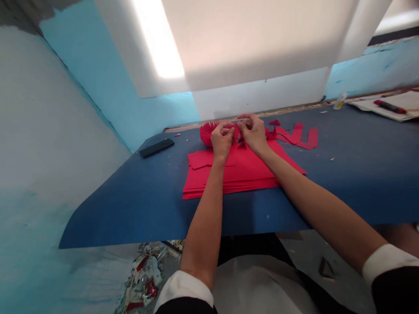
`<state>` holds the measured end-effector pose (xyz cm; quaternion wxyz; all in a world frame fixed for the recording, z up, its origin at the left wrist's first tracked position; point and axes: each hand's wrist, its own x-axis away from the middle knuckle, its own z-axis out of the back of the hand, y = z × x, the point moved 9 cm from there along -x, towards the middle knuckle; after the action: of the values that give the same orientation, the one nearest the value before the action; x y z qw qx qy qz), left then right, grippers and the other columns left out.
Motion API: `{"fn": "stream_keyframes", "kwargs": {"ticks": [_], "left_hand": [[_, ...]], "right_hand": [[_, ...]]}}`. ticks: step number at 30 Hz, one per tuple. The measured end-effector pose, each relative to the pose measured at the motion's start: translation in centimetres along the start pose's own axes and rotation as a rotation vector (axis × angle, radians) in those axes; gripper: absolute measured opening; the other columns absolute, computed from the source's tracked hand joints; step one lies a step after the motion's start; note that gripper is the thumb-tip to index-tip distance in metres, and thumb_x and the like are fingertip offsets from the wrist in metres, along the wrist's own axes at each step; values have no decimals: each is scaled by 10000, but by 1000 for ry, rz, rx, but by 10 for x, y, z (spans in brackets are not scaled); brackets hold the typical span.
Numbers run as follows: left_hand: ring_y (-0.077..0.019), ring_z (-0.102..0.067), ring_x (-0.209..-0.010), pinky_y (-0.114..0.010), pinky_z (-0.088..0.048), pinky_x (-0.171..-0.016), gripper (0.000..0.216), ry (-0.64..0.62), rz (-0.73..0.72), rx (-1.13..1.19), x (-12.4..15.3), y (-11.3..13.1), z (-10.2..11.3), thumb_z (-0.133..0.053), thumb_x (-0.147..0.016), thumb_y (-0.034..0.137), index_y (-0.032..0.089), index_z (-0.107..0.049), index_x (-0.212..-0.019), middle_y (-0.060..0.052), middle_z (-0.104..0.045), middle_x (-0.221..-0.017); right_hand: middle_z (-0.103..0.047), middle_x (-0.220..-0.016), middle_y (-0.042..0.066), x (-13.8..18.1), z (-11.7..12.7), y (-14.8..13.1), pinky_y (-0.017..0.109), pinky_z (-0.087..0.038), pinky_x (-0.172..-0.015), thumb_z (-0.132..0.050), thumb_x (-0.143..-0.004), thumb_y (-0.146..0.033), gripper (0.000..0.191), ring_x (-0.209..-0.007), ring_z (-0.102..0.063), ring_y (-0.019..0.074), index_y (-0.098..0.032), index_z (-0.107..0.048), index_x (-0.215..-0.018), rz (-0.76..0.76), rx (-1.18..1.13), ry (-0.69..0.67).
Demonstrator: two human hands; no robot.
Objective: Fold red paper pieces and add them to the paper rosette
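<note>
My left hand point(223, 136) and my right hand point(252, 130) are close together over the back of a stack of red paper sheets point(246, 171). The fingers of both are pinched on small red paper pieces, partly hidden between them. Just behind my left hand sits a round, spiky red paper form point(208, 132) made of many folded points. A torn-edged red paper piece point(199, 159) lies on the stack's left side. Small folded red pieces point(271, 134) are beside my right hand, and red paper strips point(298, 135) lie further right.
A dark phone point(157, 148) lies on the blue tabletop point(127, 200) at left. At far right are a notebook point(415, 101), a red and black marker point(390, 106) and a small glue bottle point(340, 100). The wall runs along the back edge. Litter point(146, 279) covers the floor below left.
</note>
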<state>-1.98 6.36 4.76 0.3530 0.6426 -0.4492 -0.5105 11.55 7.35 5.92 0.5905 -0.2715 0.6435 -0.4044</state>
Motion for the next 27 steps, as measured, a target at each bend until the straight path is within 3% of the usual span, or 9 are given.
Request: {"fn": "stream_keyframes", "kwargs": {"ticks": [5, 11, 15, 20, 27], "left_hand": [[-87, -594, -483, -219, -462, -555, 171, 54, 77, 80, 1, -3, 2, -805, -872, 69, 193, -689, -851, 37, -663, -601], [-63, -597, -511, -190, -496, -586, 192, 36, 76, 111, 1, -4, 1, -675, -913, 0, 178, -666, -842, 58, -642, -621], [-55, -600, -543, -197, -517, -636, 177, 76, 122, 162, -2, -10, 3, -753, -852, 3, 162, -684, -816, 47, -663, -668], [-66, -599, -543, -226, -531, -676, 159, 84, 168, 176, -1, -13, 4, -678, -888, 4, 157, -698, -851, 43, -666, -648], [-64, -585, -518, -208, -495, -611, 133, 27, 216, 208, 5, -11, 2, -673, -893, 34, 166, -674, -879, 67, -610, -578]], "right_hand": [[-597, -663, -23, 0, -3, -5, 333, -518, -586, -665, -956, -395, 136, -543, -586, 161, -265, -628, -949, 43, 12, -44], [-652, -750, 11, 1, -2, -6, 337, -527, -652, -633, -970, -392, 149, -629, -602, 171, -245, -647, -949, 77, 76, -40], [-655, -788, 14, 1, -1, -9, 342, -538, -727, -657, -935, -327, 93, -703, -593, 171, -235, -643, -937, 125, 121, -27], [-612, -769, 3, -1, -3, -1, 346, -548, -684, -702, -894, -322, 153, -674, -593, 174, -252, -637, -1014, 74, 90, -42], [-612, -775, -5, -1, -5, -1, 330, -512, -656, -697, -901, -323, 162, -667, -595, 168, -255, -630, -1031, 89, 73, -65]]}}
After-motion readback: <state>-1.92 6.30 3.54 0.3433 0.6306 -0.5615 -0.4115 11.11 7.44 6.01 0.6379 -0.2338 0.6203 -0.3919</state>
